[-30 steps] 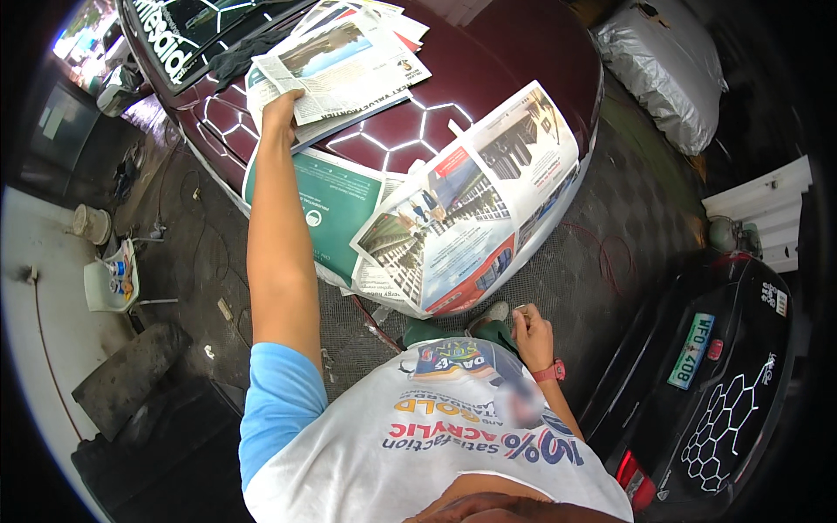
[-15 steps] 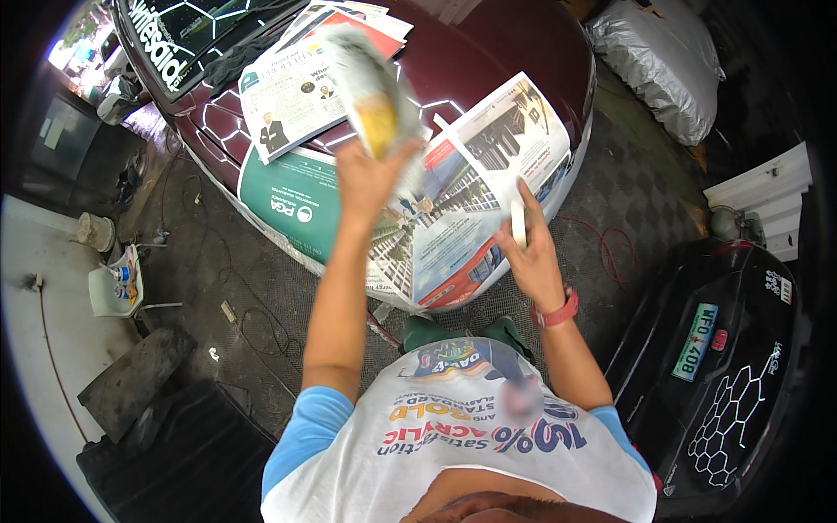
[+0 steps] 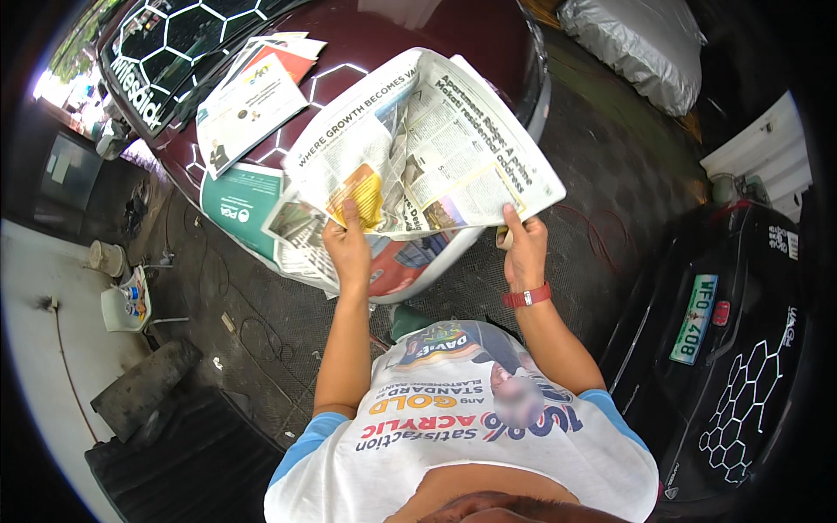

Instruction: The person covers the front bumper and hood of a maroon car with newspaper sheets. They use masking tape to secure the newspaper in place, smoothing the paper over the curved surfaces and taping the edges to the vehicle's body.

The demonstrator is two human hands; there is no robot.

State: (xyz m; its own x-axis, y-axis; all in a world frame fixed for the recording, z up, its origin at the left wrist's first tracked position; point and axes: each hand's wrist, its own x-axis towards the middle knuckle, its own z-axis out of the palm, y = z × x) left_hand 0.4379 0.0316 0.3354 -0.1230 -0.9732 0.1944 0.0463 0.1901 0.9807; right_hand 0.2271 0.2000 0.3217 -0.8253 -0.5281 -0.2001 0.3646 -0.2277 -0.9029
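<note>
An opened newspaper sheet, creased down the middle, is stretched between my hands above a maroon car hood. My left hand pinches its near left edge, thumb on top. At its near right corner, my right hand grips the paper and also carries a roll of tape, mostly hidden by the fingers. Beneath the held sheet, other newspaper pages lie on the front of the hood, among them a green page. A pile of folded newspapers rests farther back, towards the windshield.
A black car stands at the right. Behind it are a white corrugated panel and something under a silver cover. A pale chair holding small items is at the left. Cables and a red hose cross the floor.
The newspaper, earlier a blurred bundle in my left hand, is now spread open. My right hand has taken hold of its other side while keeping the tape. My left hand has come nearer.
</note>
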